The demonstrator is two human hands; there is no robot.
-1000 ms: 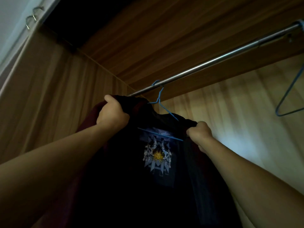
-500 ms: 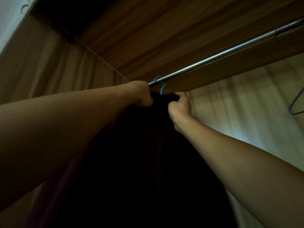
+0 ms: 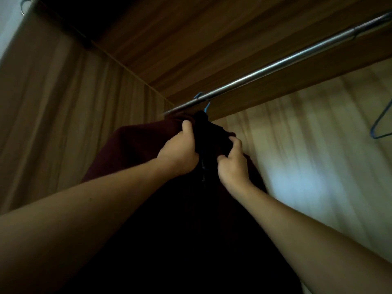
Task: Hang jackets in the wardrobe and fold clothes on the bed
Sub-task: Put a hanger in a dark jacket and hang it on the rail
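A dark maroon and black jacket hangs from a blue wire hanger whose hook sits over the metal wardrobe rail. My left hand grips the jacket's front edge just below the collar, thumb up. My right hand pinches the opposite front edge beside it. The two hands hold the jacket fronts close together at the zip line. The jacket's lower part is lost in shadow.
An empty blue wire hanger hangs farther right on the rail. The wooden top panel lies close above the rail. Wooden side wall at left, back wall behind. Metal hooks at upper left.
A second ago my hands held the jacket's shoulders wide apart with the inner print showing. They have since come together at the collar, closing the jacket front, and now sit slightly lower.
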